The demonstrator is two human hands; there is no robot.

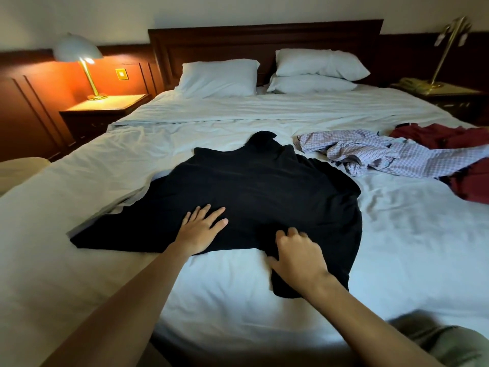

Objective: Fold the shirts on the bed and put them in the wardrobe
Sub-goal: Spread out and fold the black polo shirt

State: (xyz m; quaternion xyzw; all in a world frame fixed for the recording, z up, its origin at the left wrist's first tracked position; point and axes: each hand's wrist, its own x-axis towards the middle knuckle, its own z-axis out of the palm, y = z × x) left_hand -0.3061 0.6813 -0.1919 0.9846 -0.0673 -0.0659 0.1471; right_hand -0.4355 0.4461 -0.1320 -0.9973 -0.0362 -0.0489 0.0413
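Note:
A black shirt point(251, 192) lies spread on the white bed point(397, 247), collar toward the headboard. My left hand point(201, 229) rests flat on its lower left part, fingers straight. My right hand point(296, 255) sits on the shirt's lower right part with fingers curled into the fabric, which bunches beneath it. A crumpled checked shirt point(383, 152) lies to the right, partly over a dark red garment point(449, 144) at the bed's right edge.
Three white pillows point(219, 78) lean against the dark wooden headboard point(264, 35). A lit lamp point(79, 54) stands on the left nightstand point(105, 107). On the right nightstand are a brass lamp point(447, 49) and a phone. A green-clad knee point(444, 340) shows at the bottom right.

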